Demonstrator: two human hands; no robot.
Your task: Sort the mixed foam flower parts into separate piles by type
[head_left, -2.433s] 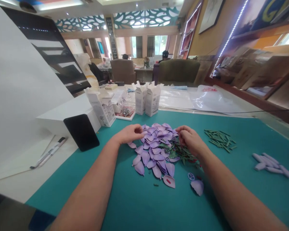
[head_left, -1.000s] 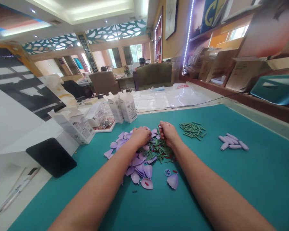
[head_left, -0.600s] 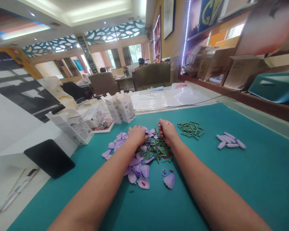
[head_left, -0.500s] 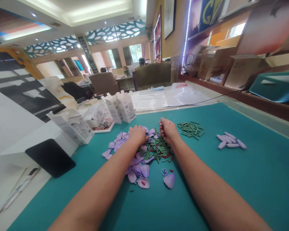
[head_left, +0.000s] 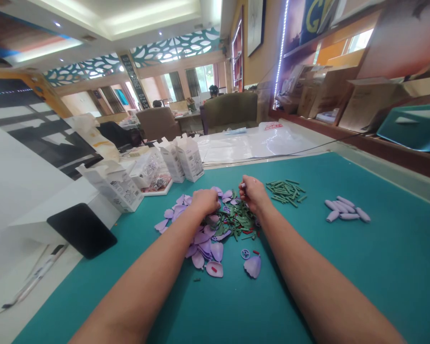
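A heap of purple plastic petals (head_left: 204, 248) mixed with small green leaf pieces (head_left: 238, 220) lies on the teal mat (head_left: 344, 267). My left hand (head_left: 204, 200) rests on the far part of the heap with its fingers curled down into the petals. My right hand (head_left: 252, 193) is closed in a pinch just above the green pieces, and a small pale piece shows at its fingertips. One loose petal (head_left: 252, 266) and a small purple ring (head_left: 245, 253) lie nearest to me.
Green sticks (head_left: 285, 191) and purple oblong buds (head_left: 346, 210) lie to the right. Open white cartons (head_left: 188, 157), a tray of small parts (head_left: 154, 184), a black phone (head_left: 80, 229) and a pen (head_left: 32, 282) are on the left. Armchairs and people sit far behind.
Since 2.4 s ago my view turned to the right and both hands came closer together over the heap's far side. Over the last second they have barely shifted.
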